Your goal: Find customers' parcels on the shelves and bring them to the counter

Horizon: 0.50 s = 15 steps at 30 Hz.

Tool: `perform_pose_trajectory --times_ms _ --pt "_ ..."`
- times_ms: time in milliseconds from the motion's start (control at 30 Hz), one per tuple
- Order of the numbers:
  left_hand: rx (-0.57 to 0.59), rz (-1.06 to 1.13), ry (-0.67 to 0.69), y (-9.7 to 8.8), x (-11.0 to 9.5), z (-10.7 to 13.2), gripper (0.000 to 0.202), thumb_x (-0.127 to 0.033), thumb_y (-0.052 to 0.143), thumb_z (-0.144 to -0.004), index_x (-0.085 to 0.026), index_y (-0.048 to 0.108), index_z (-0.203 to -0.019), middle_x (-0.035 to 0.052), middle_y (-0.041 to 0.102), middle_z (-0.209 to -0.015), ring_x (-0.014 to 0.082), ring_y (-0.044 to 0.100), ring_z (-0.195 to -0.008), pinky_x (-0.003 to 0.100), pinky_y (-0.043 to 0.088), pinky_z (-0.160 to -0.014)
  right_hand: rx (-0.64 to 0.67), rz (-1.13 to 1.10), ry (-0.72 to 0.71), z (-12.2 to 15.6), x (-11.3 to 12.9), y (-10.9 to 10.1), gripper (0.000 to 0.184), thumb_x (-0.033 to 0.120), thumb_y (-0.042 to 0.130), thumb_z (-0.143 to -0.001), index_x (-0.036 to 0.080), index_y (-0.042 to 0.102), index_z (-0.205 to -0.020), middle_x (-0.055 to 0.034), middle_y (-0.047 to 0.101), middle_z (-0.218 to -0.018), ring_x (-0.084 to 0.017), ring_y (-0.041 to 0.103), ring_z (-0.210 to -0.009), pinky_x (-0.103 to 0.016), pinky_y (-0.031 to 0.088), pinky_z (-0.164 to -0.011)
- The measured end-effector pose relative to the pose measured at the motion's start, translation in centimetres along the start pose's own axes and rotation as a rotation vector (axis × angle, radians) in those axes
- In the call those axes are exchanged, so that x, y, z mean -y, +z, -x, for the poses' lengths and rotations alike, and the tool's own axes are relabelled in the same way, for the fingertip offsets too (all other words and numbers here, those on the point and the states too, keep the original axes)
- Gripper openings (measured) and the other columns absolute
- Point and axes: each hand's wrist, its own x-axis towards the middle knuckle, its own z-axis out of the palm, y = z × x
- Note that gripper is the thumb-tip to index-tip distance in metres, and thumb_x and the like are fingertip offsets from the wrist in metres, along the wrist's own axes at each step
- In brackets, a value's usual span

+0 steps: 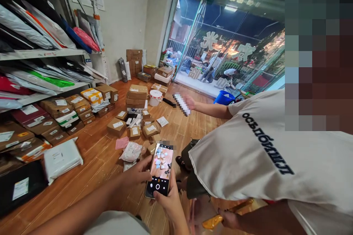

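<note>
A smartphone (157, 170) is held upright between my two hands, over the wooden floor. Its lit screen is in camera mode, with the parcels on the floor in its preview. My right hand (168, 194) wraps the phone's lower right side, the thumb resting near the round shutter button. From the other side, my left hand (140, 172) grips the phone's left edge with bent fingers. Just beyond the phone lie a clear-wrapped white parcel (131, 151), a pink packet (122, 143) and several small cardboard boxes (117, 126).
Close on my right stands a co-worker in a beige T-shirt (234, 154), one hand around a blurred-out object, the other at a yellow parcel (213, 222). Shelves (41, 54) with mailing bags line the left. A white bucket (156, 97), a blue bin (224, 97) and glass doors lie ahead.
</note>
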Motion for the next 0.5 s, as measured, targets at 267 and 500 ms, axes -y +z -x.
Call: perform_pose_trajectory --times_ms 267,500 --pt "0.011 0.067 0.026 0.1 -0.4 0.8 0.059 -0.028 0.067 -0.063 -0.021 0.055 -0.121 0.0056 0.066 -0.112 0.0250 0.059 -0.098 0.034 0.046 -0.083 -0.073 -0.005 0.028 -0.7 -1.7 1.2 0.141 0.024 0.089 -0.042 0.035 -0.001 -0.149 -0.0121 0.061 -0.123 -0.021 0.065 -0.062 -0.032 0.054 -0.043" --pt "-0.111 0.050 0.002 -0.5 -0.2 0.5 0.058 -0.029 0.068 -0.065 -0.019 0.054 -0.121 0.0066 0.065 -0.117 0.0266 0.055 -0.109 0.035 0.043 -0.090 0.015 -0.005 -0.033 -0.6 -1.7 1.6 0.128 0.029 0.089 -0.046 0.026 0.010 -0.147 -0.0149 0.058 -0.125 -0.027 0.066 -0.089 -0.033 0.058 -0.059"
